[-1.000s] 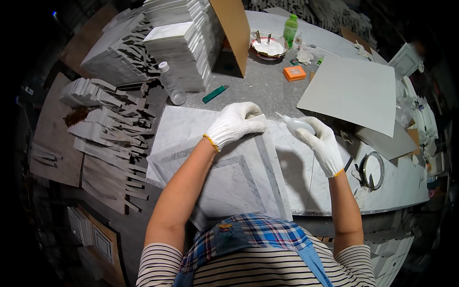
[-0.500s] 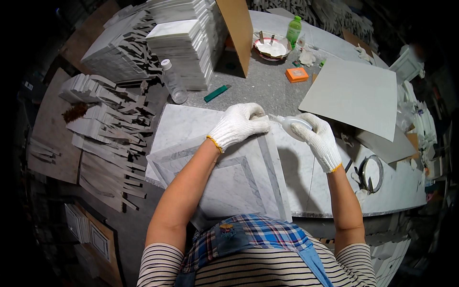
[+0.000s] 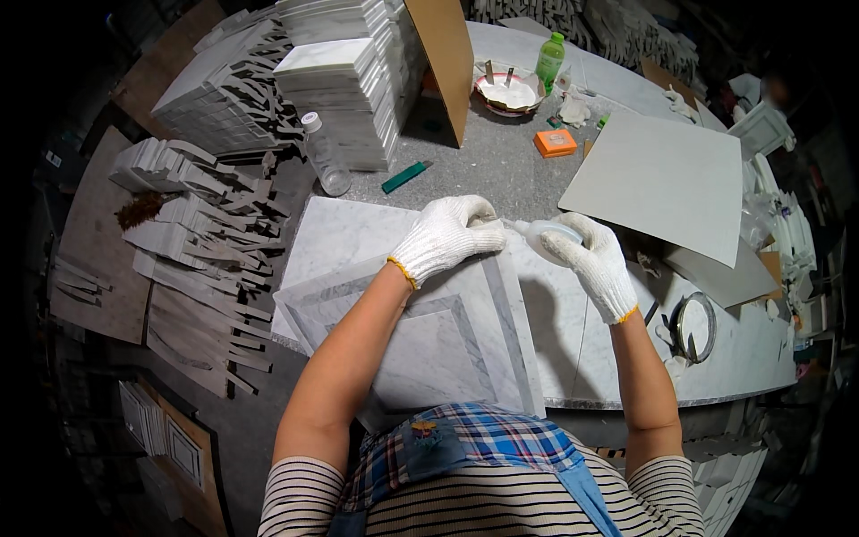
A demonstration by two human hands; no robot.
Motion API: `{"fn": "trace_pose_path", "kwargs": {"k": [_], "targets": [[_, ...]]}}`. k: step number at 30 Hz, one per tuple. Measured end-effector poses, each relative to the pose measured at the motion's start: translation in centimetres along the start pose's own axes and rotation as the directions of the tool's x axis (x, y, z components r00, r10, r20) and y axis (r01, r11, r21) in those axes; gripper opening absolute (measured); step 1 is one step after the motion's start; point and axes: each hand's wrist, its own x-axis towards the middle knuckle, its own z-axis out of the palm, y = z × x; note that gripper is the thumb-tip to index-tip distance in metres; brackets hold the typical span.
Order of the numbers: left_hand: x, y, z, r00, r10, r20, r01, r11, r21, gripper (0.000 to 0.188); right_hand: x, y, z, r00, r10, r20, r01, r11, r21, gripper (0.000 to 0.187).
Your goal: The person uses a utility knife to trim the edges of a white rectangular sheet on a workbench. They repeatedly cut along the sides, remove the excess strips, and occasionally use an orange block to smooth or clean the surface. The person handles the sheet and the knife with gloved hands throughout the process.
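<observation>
Dim workshop, stone pieces all around; grey speckled worktable [image 3: 501, 174] in the middle. Stack of white marble-look tiles [image 3: 335, 98] at far left of it, brown board [image 3: 440, 63] upright beside them. Strips [image 3: 192, 242] piled off to the left.

Task area: marble panel with grey inlaid bands [image 3: 429, 345] lies at the near edge, right against the person's front, skewed over a plain pale slab [image 3: 344, 224].

Left hand [image 3: 455, 229], white knit glove: at the panel's far corner, fingers curled, thumb side up. Can't tell if it's pinching anything.

Right hand [image 3: 595, 253], same glove: wrapped around a small translucent squeeze bottle [image 3: 548, 236], just right of that corner. Nozzle points left, close to the left fingertips; contact unclear.

Beyond the hands: clear bottle [image 3: 327, 161], green cutter [image 3: 404, 177], orange box [image 3: 556, 142], green bottle [image 3: 550, 59]. Large pale sheet [image 3: 671, 183] to the right, wire-like coil [image 3: 712, 324] nearer.
</observation>
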Motion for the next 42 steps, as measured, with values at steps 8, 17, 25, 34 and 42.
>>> {"fn": "trace_pose_path", "kwargs": {"k": [8, 17, 25, 34, 42], "targets": [[0.2, -0.3, 0.1, 1.0, 0.023, 0.001, -0.023, 0.999, 0.042, 0.05, 0.2, 0.5, 0.0, 1.0, -0.022, -0.009, 0.022, 0.999, -0.027, 0.038], [0.2, -0.2, 0.0, 1.0, 0.022, -0.013, -0.021, 0.999, 0.04, 0.052, 0.1, -0.3, 0.1, 1.0, 0.0, -0.007, 0.0, 1.0, -0.023, 0.04], [0.1, -0.3, 0.1, 1.0, 0.024, -0.014, -0.023, 0.999, 0.046, 0.051, 0.2, -0.1, 0.0, 1.0, -0.004, -0.013, 0.003, 1.0, -0.011, 0.039], [0.2, -0.3, 0.0, 0.999, 0.037, -0.02, -0.036, 0.998, 0.06, 0.051, -0.1, -0.9, 0.0, 1.0, 0.002, -0.024, -0.002, 1.0, 0.014, 0.036], [0.0, 0.4, 0.1, 0.998, 0.05, -0.027, -0.049, 0.998, 0.03, 0.048, -2.0, 1.5, -2.6, 0.979, 0.069, -0.193, -0.038, 0.987, 0.157, 0.04]]}}
